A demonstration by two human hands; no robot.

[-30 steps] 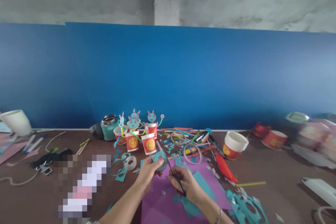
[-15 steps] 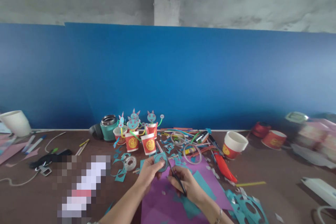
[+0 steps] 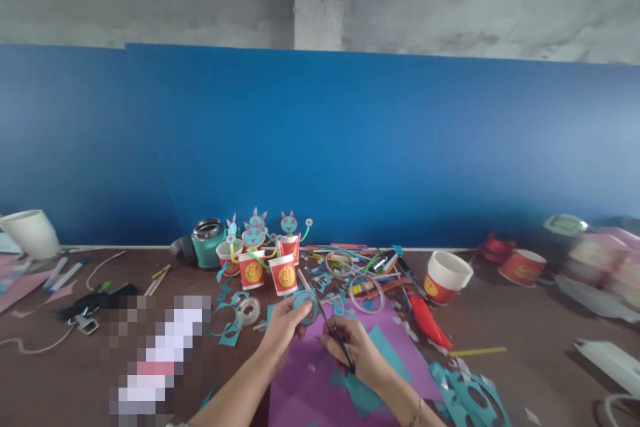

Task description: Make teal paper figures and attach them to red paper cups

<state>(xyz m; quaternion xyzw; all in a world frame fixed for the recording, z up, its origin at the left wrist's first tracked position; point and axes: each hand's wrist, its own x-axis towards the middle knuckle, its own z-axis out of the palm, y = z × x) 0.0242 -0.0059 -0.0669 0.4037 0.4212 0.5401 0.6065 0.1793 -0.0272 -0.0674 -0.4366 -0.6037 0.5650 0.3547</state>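
Between thumb and fingers, my left hand (image 3: 286, 329) pinches a round teal paper cutout (image 3: 309, 307) with a drawing on it, partly covered by the thumb. My right hand (image 3: 354, 345) is closed around a pair of black-handled scissors (image 3: 342, 345), whose blades point up and left along the cutout's right edge. Below both hands lies a purple sheet (image 3: 300, 387) with teal paper pieces (image 3: 387, 350) on it. Just beyond stand red-and-white paper cups (image 3: 283, 275) with teal cat-like paper faces (image 3: 254, 235) fixed on top.
A roll of clear tape (image 3: 249, 311) and teal scraps lie left of my hands. Behind them spread pipe cleaners, markers and rings (image 3: 367, 294). Stacked cups (image 3: 447, 275) and a red pouch-like item (image 3: 430, 321) are to the right. A teal flask (image 3: 208, 245) stands at the back left.
The cutout in my left hand has turned slightly, and its upper right corner looks trimmed rounder. My right hand and the scissors have hardly moved.
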